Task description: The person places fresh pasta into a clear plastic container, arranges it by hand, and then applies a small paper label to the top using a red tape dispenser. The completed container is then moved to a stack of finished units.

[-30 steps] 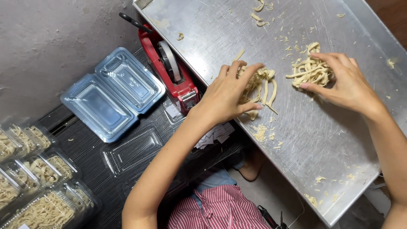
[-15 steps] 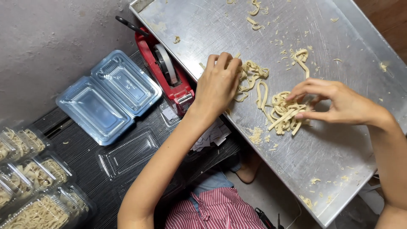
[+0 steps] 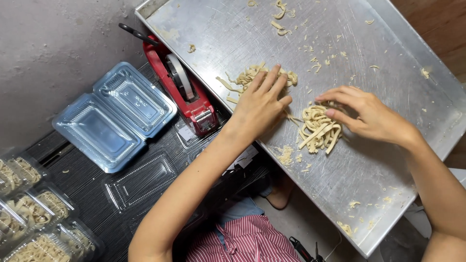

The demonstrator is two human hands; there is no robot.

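Note:
A large metal tray carries pale flat noodles. My left hand lies flat with fingers spread on a loose clump of noodles near the tray's left edge. My right hand curls its fingers against a tighter bundle of noodles in the tray's middle, touching its top and right side. About a hand's width separates the two hands. Noodle scraps lie scattered on the metal.
A red tape dispenser lies beside the tray's left edge. An open clear plastic clamshell box sits on the dark surface, with a flat clear lid below it. Several filled noodle boxes stand at bottom left.
My right hand has dragged its noodle bundle from the tray's right part toward the middle and near edge. My left hand stayed on the left clump, fingers flattening.

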